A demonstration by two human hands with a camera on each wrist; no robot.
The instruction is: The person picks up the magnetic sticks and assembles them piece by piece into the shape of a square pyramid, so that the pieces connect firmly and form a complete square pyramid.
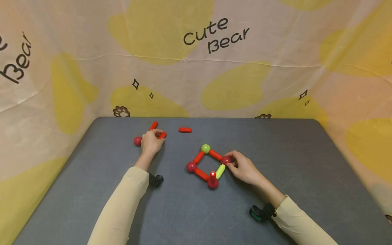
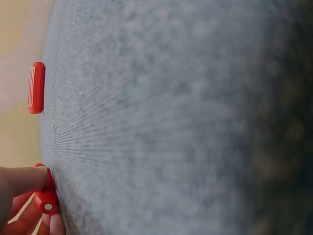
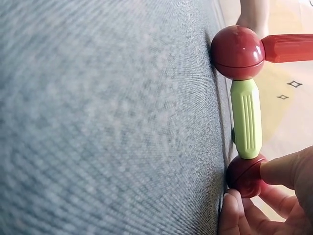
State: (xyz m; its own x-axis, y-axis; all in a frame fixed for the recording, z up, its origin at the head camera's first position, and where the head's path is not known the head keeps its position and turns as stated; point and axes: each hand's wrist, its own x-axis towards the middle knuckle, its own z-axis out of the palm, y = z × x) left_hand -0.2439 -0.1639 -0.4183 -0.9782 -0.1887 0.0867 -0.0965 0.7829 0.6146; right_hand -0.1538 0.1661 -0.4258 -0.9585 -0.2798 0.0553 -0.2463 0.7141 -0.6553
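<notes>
Left hand (image 1: 151, 141) pinches red rod (image 1: 163, 135); right hand (image 1: 245, 169), ball (image 1: 225, 160).

Head view: left hand (image 1: 151, 141) hides the near end of the far red stick (image 1: 154, 125) and an edge of the leftmost red ball (image 1: 137, 141); can't tell if those two touch. Left sleeve (image 1: 119, 204) and right sleeve (image 1: 301, 221) run off the bottom. Left wrist view: pinched red stick (image 2: 47, 198) partly covered, desk (image 2: 146, 98) blurred. Right wrist view: upright red stick (image 3: 291, 48) clipped at right edge, gripped ball (image 3: 242, 174) partly behind right hand (image 3: 276, 200).
</notes>
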